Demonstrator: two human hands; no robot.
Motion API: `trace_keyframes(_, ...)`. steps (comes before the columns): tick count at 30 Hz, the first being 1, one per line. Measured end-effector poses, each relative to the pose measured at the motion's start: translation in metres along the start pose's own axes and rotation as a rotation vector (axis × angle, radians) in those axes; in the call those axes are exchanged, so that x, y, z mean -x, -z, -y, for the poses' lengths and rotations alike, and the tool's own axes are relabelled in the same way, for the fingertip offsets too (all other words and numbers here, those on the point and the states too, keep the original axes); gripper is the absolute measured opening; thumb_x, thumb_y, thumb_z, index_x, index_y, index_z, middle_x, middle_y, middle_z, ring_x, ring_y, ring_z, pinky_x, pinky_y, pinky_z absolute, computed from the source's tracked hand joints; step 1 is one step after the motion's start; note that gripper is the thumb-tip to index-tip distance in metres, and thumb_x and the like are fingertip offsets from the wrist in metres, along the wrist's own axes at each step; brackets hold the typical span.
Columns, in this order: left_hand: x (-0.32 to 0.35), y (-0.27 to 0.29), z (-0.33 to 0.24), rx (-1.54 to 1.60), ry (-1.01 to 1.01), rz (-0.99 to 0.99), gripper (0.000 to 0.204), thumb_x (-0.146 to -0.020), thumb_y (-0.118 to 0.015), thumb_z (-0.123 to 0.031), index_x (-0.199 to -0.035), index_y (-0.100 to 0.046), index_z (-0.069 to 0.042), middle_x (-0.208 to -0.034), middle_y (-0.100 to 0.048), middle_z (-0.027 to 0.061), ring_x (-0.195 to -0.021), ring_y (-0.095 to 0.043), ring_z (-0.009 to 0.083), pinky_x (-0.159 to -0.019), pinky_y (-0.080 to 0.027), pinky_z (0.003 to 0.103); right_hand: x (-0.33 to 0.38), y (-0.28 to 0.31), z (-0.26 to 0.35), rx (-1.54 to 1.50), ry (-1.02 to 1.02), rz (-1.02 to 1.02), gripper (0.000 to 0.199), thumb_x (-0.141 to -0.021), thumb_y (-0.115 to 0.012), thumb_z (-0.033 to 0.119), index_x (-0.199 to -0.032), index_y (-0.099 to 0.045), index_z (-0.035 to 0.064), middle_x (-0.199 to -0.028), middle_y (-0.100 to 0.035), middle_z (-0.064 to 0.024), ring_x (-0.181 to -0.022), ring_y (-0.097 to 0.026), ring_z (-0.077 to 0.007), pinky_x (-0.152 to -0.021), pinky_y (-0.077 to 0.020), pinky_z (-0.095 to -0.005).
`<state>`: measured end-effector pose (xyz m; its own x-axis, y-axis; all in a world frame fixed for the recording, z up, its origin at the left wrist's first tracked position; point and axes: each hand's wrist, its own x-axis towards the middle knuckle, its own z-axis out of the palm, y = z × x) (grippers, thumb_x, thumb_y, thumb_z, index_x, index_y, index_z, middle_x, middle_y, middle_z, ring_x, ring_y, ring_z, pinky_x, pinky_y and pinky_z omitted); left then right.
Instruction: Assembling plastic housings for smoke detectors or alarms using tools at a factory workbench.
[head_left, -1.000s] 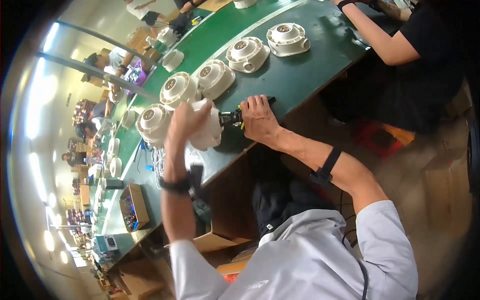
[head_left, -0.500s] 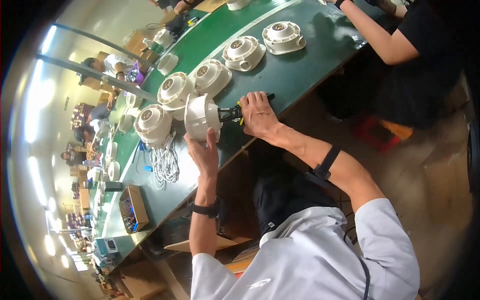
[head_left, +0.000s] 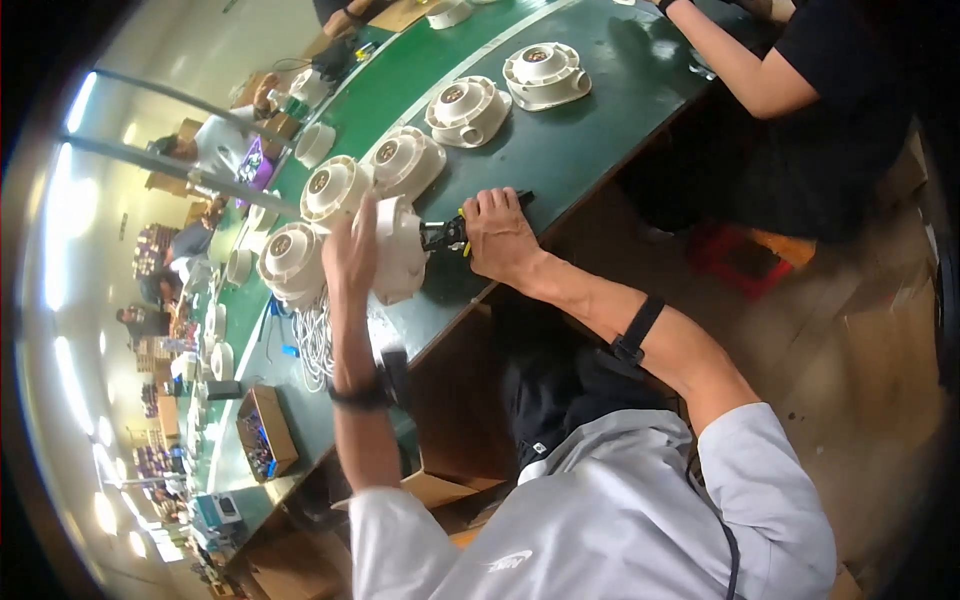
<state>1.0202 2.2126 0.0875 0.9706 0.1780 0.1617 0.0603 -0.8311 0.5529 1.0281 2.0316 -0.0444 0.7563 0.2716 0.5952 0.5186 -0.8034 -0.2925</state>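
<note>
White plastic housing (head_left: pixel 402 262): ctr of frame, over green worktable (head_left: pixel 610 120). R hand (head_left: pixel 503 235): fingers wrapped round blk/yel hand tool (head_left: pixel 440 236), tool head at housing's right side. L hand (head_left: pixel 350 258): motion-blurred, at housing's left side; grip can't be told. Five similar housings (head_left: pixel 467 112): row, ctr-left to upper ctr.

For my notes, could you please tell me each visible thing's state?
White round plastic housing: turned on its side
Black and yellow tool: gripped, against the housing
Right hand: closed on the tool
Left hand: blurred, beside the housing
Five white plastic housings: hubs facing up
White cable: loosely looped
Brown cardboard box: open, holding small parts
</note>
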Motion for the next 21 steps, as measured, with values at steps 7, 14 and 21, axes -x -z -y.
trace_keyframes(7,0.059,-0.046,0.023,0.082,-0.171,-0.51,0.035,-0.097,-0.044,-0.03,-0.104,-0.056,0.001,-0.087,-0.062,0.0278,-0.077,-0.061,0.0426,-0.072,-0.048,0.044,-0.007,0.01,0.005,-0.04,-0.004,0.14,0.032,-0.067,-0.059,0.012,-0.095,-0.053,-0.0018,-0.093,-0.052,-0.0189,-0.093,-0.049,-0.0319,-0.088,-0.0357,-0.0452)
trace_keyframes(14,-0.06,-0.005,0.025,-0.67,-0.277,0.175,0.041,-0.089,-0.043,-0.028,-0.077,-0.064,0.005,-0.076,-0.063,0.0283,-0.072,-0.064,0.0418,-0.063,-0.05,0.045,-0.011,0.007,0.015,-0.007,-0.02,0.182,0.027,-0.073,-0.055,0.016,-0.094,-0.055,-0.0012,-0.094,-0.054,-0.0186,-0.091,-0.051,-0.0308,-0.083,-0.0365,-0.044)
trace_keyframes(21,-0.017,0.0,0.01,0.004,0.104,0.158,0.062,-0.092,-0.047,-0.053,-0.111,-0.06,0.005,-0.087,-0.066,0.0203,-0.083,-0.064,0.0277,-0.078,-0.048,0.037,-0.008,0.006,0.001,0.048,-0.038,0.224,0.033,-0.07,-0.06,0.018,-0.097,-0.054,-0.0015,-0.098,-0.055,-0.0197,-0.094,-0.051,-0.0328,-0.088,-0.0366,-0.0458)
